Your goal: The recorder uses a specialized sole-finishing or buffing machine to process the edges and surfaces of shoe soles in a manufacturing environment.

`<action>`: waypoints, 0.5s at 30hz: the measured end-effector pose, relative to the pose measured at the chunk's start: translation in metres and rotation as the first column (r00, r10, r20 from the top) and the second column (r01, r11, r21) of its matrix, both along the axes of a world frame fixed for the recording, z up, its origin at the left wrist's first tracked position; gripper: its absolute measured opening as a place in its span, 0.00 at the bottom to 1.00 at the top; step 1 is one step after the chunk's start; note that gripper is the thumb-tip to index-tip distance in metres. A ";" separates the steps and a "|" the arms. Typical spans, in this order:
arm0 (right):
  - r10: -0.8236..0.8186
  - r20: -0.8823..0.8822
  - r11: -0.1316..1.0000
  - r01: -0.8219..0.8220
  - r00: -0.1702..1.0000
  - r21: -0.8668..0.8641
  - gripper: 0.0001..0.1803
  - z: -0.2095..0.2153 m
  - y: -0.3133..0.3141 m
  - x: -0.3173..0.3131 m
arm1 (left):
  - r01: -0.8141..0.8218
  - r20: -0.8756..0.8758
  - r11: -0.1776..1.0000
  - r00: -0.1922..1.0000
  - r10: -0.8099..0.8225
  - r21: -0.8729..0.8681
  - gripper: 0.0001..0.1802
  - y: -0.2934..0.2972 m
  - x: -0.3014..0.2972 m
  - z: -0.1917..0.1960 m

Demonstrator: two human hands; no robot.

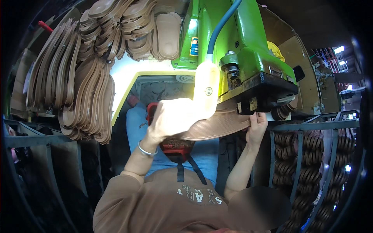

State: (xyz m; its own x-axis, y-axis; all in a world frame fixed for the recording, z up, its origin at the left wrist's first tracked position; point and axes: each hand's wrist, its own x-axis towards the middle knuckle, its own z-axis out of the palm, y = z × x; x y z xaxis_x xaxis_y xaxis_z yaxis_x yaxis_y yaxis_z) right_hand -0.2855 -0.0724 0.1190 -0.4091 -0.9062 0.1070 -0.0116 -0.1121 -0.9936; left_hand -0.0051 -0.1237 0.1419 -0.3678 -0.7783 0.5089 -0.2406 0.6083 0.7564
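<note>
A brown shoe sole point(217, 129) lies sideways just below the head of a green machine point(248, 50), its textured face turned toward me. My left hand point(173, 116), washed out by lamp glare, is closed on the sole's left end; most of its fingers are lost in the brightness. At the other end, my right hand point(257, 126) pinches the sole's edge between thumb and fingers, close under the machine's dark working part point(258, 95). A white lamp point(206, 89) on a blue-grey cable hangs in front of the sole and hides some of it.
Several stacks of brown soles point(87, 99) crowd the white, yellow-edged table point(128, 79) on the left and back. Cardboard boxes point(299, 58) stand behind the machine at right. A red container point(176, 149) sits at my lap. Metal racks point(299, 155) with more soles stand at right.
</note>
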 end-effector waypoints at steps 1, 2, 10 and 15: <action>-0.005 0.002 1.000 0.005 1.000 0.001 0.08 -0.001 0.001 0.003 | 0.037 0.062 0.999 0.997 -0.037 0.002 0.08 -0.002 0.008 0.004; 0.041 0.016 0.999 -0.041 0.999 0.016 0.08 -0.002 0.002 0.009 | 0.044 0.144 0.998 0.988 -0.051 0.046 0.07 -0.005 0.016 0.012; 0.278 0.119 0.956 -0.287 0.953 0.061 0.13 -0.005 0.006 0.060 | -0.151 0.129 0.925 0.985 0.113 0.348 0.13 0.020 0.070 -0.017; 0.233 0.070 0.972 -0.229 0.970 -0.059 0.08 0.003 -0.005 0.081 | 0.017 0.039 0.871 0.998 -0.042 0.490 0.11 0.062 0.069 -0.058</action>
